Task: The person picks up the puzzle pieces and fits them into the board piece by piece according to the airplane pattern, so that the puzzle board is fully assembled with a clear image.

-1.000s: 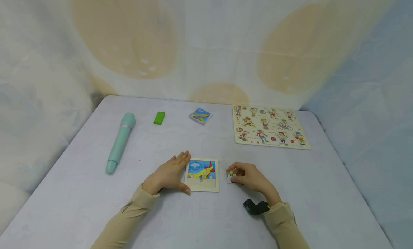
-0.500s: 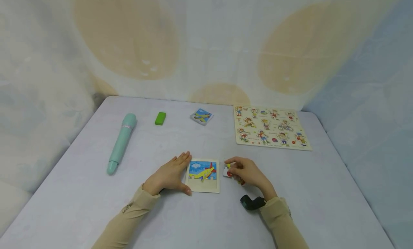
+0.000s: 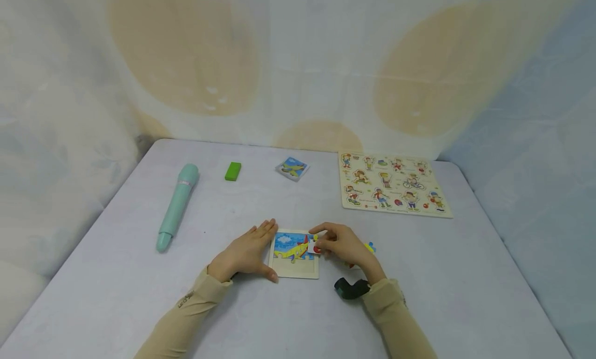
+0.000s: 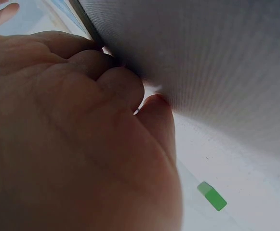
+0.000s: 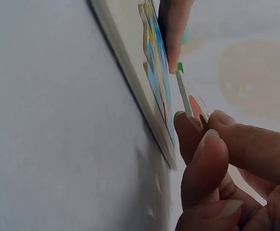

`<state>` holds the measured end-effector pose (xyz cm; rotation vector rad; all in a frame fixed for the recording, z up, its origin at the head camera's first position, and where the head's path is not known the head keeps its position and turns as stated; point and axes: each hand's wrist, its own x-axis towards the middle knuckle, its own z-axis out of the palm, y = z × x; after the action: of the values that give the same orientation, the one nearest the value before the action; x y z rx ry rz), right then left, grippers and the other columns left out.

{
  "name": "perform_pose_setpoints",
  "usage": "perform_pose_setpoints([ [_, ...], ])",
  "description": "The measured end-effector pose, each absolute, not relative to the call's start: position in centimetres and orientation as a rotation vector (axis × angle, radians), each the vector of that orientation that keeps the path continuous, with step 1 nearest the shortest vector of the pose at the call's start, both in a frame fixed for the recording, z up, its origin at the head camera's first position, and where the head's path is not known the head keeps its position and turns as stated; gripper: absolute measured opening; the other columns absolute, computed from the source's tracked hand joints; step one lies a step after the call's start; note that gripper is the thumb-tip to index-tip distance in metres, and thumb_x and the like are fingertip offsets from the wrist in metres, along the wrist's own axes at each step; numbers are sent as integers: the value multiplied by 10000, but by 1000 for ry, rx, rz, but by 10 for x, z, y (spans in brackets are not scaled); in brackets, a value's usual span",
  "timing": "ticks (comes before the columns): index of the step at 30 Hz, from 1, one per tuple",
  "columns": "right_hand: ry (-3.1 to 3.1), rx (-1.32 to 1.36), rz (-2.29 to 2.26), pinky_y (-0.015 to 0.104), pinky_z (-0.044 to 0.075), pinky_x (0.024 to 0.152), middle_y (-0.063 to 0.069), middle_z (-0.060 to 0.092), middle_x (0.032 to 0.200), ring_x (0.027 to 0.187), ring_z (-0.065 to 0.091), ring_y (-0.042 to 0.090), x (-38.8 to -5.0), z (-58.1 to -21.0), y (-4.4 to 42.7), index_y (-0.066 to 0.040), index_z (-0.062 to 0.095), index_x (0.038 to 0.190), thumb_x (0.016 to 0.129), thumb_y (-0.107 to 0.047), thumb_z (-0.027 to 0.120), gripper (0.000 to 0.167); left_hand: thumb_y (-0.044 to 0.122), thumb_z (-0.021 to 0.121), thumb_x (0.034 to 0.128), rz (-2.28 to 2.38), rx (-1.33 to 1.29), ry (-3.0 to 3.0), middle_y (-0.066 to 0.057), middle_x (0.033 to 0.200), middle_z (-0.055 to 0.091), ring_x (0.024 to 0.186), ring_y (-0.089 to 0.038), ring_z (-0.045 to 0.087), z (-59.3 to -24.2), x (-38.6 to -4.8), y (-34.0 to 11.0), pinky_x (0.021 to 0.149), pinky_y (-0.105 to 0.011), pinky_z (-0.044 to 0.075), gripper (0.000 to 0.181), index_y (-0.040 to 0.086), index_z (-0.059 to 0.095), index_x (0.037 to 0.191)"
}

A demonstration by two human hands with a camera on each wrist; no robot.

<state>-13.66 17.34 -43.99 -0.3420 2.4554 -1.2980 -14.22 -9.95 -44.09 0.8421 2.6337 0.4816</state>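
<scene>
In the head view a small square tray puzzle [image 3: 298,269] lies on the table, its upper part filled with pieces that show a yellow airplane on blue sky. The lower part of the tray is bare wood. My left hand [image 3: 246,251] rests along its left edge, fingers extended and thumb spread. My right hand [image 3: 343,242] pinches a puzzle piece [image 3: 314,245], white with red and yellow, at the tray's right edge. The right wrist view has this piece [image 5: 185,98] tilted between thumb and fingers, above the tray [image 5: 125,62].
Partly hidden behind the right hand lie colourful puzzle pieces [image 3: 370,247]. At the back are a green block [image 3: 233,171], an airplane picture card [image 3: 293,168] and a larger wooden board with figures [image 3: 393,184]. A mint-green microphone-like toy [image 3: 178,206] lies at left.
My right hand has carried the pinched piece leftward from the table to the tray's right edge. Pieces behind that hand have come into view. The left hand has stayed in place.
</scene>
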Motion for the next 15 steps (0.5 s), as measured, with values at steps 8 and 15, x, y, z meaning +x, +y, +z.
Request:
perform_pose_setpoints([
  [8, 2423, -349, -1306, 246, 477, 554, 31, 680, 766, 575, 559, 131, -138, -445, 160, -135, 658, 1166, 916, -162, 659, 252, 566, 856, 594, 481, 833, 2639, -171, 1609, 197, 1505, -314, 165, -442, -142, -101, 1220, -492, 195, 1254, -20, 242, 1517],
  [15, 2381, -324, -1360, 251, 477, 550, 32, 665, 724, 553, 555, 128, -136, -443, 151, -84, 636, 1148, 905, -139, 670, 251, 587, 840, 606, 474, 832, 2636, -157, 1615, 183, 1511, -301, 146, -444, -144, -100, 1222, -491, 189, 1253, -11, 231, 1522],
])
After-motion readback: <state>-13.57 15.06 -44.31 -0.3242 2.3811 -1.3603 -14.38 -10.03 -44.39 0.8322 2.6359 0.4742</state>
